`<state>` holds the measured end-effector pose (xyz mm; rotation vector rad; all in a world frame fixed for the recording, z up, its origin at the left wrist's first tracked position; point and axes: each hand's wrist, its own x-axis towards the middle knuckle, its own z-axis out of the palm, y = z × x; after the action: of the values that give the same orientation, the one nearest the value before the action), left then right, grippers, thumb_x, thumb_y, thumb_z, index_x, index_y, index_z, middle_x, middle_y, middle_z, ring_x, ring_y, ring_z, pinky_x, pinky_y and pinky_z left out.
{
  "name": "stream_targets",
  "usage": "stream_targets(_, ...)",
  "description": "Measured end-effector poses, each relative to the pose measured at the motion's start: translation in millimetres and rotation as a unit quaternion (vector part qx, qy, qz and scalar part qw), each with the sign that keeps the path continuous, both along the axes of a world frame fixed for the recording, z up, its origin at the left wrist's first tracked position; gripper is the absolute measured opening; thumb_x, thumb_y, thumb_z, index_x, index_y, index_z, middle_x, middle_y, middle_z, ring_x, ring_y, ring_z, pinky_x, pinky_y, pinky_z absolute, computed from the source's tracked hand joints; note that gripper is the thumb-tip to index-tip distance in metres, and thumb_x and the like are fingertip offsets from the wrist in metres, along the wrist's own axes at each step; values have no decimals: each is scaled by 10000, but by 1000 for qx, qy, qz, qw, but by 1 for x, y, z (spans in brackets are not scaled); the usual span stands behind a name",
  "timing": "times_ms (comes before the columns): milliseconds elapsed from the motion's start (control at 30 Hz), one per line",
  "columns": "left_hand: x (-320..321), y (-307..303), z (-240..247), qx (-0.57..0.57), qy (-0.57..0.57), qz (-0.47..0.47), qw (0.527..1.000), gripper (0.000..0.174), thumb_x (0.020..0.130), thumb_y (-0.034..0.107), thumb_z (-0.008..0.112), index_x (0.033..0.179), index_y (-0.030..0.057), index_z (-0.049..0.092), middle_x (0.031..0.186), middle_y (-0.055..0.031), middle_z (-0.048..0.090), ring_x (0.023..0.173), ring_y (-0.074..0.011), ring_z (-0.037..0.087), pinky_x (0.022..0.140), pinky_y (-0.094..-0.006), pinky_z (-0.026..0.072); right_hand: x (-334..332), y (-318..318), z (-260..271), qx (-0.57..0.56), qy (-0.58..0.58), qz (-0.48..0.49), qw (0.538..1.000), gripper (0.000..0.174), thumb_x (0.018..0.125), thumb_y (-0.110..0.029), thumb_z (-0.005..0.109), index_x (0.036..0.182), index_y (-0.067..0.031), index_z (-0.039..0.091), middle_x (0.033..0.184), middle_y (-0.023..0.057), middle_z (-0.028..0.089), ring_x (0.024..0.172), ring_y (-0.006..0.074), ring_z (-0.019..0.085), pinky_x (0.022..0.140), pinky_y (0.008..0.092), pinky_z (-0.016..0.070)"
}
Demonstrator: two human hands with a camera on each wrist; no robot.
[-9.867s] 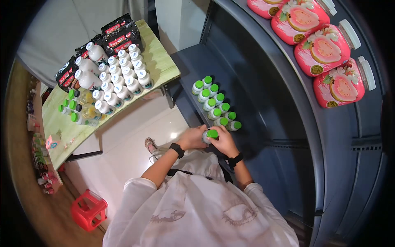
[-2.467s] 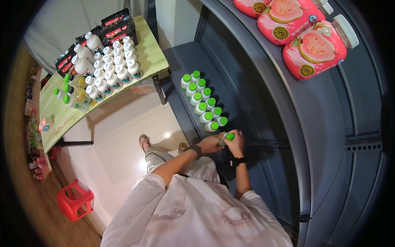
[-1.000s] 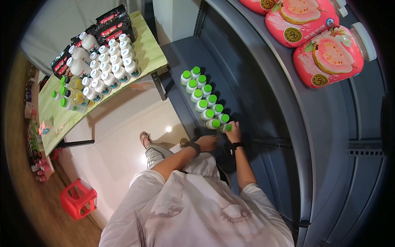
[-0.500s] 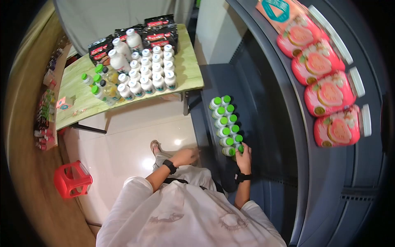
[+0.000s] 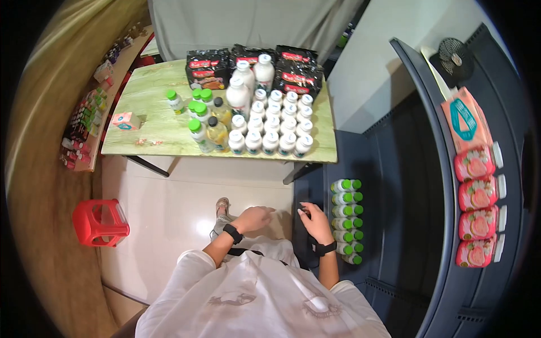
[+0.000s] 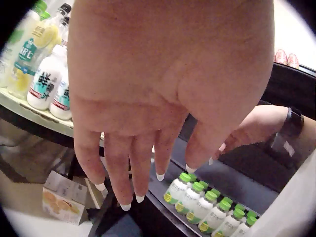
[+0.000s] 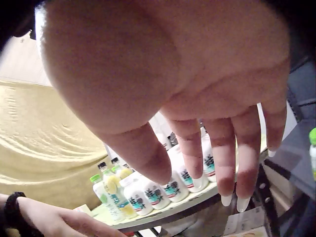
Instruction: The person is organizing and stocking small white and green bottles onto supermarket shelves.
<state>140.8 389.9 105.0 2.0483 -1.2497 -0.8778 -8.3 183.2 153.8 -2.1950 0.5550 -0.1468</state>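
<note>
In the head view my left hand (image 5: 253,218) hangs over the floor in front of my body, fingers relaxed and holding nothing. My right hand (image 5: 315,221) hovers just left of the green-capped bottles (image 5: 341,210), its fingers loosely bent and nothing between them. Those small white bottles stand upright in two columns on the low dark shelf. The left wrist view shows the left palm (image 6: 168,84) with fingers spread, and the bottles (image 6: 201,205) below it. Fingers of the right hand (image 7: 182,94) point downward in the right wrist view, beyond them the table's white bottles (image 7: 155,195).
A green marbled table (image 5: 152,93) ahead bears white-capped bottles (image 5: 270,141), green-capped drinks (image 5: 197,135), black packs (image 5: 208,70) and a small carton (image 5: 125,120). Pink jars (image 5: 476,225) line the upper shelf (image 5: 445,236) at right. A red stool (image 5: 100,222) stands at left.
My right hand has set a green-capped bottle at the near end of the columns, let go and moved left. The left hand came off the bottle earlier. The view has turned toward the table.
</note>
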Motion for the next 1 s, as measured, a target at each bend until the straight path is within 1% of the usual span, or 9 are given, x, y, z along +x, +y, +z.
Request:
stream_targets(33, 16, 8, 2, -7, 0, 8, 1000, 416, 914, 268, 543, 1261, 45, 596, 1118, -214, 663, 1011, -376, 632, 899, -443, 494, 16, 10, 1, 0, -1, 15, 1000, 312, 889, -198, 641, 1130, 0, 627, 1034, 211, 659, 949, 386, 638, 819, 433, 509)
stream_targets(133, 66, 37, 4, -20, 9, 19, 1000, 403, 920, 260, 539, 1252, 43, 605, 1113, -208, 669, 1006, -372, 639, 895, -435, 497, 63, 42, 11, -19, -1, 53, 998, 293, 911, -170, 650, 1156, -12, 620, 988, 152, 654, 887, 271, 655, 778, 338, 517)
stream_targets(367, 201, 118, 20, 13, 39, 42, 998, 325, 904, 254, 552, 1117, 37, 665, 1000, -192, 699, 946, -377, 653, 835, -441, 510, 169, 117, 39, 1, -15, 86, 996, 314, 923, -192, 638, 1186, -23, 619, 1041, 165, 661, 944, 291, 653, 826, 350, 517)
stream_targets(400, 221, 129, 18, 6, 32, 56, 998, 325, 904, 257, 552, 1117, 39, 664, 996, -195, 698, 937, -375, 655, 829, -441, 511, 184, 129, 44, 7, -27, 96, 995, 313, 926, -192, 635, 1189, -23, 619, 1052, 167, 662, 955, 294, 654, 839, 353, 517)
stream_targets(433, 240, 142, 15, 0, 25, 70, 997, 325, 904, 260, 551, 1117, 41, 664, 992, -197, 696, 929, -373, 657, 823, -441, 512, 201, 142, 54, 41, -38, 93, 994, 299, 931, -222, 623, 1143, -12, 629, 1073, 183, 665, 1001, 365, 631, 867, 417, 500)
stream_targets(567, 303, 190, 8, -1, -21, 141, 990, 325, 918, 245, 555, 1142, 32, 653, 992, -201, 695, 902, -355, 664, 800, -418, 522, 260, 183, 55, 46, -83, 123, 988, 281, 923, -203, 626, 1133, -18, 627, 1040, 176, 657, 979, 364, 624, 846, 413, 500)
stream_targets(733, 348, 224, 19, -36, -26, 218, 975, 336, 932, 235, 572, 1172, 11, 642, 979, -185, 704, 886, -313, 676, 795, -380, 523, 305, 224, 71, 53, -56, 176, 981, 284, 927, -210, 607, 1152, -38, 618, 1039, 169, 644, 965, 365, 614, 834, 416, 496)
stream_targets(833, 362, 233, 17, -55, -8, 239, 969, 355, 905, 234, 573, 1178, 18, 643, 1032, -202, 693, 927, -353, 667, 820, -405, 520, 322, 234, 65, 18, -64, 216, 974, 298, 932, -212, 607, 1176, -42, 613, 1083, 166, 648, 982, 349, 620, 856, 394, 499)
stream_targets(1000, 371, 239, 10, -52, 12, 257, 965, 365, 905, 233, 576, 1189, 10, 634, 1047, -213, 687, 945, -349, 666, 822, -399, 521, 346, 244, 68, -18, -68, 244, 967, 288, 936, -203, 601, 1177, -46, 613, 1083, 160, 645, 992, 341, 616, 863, 396, 490)
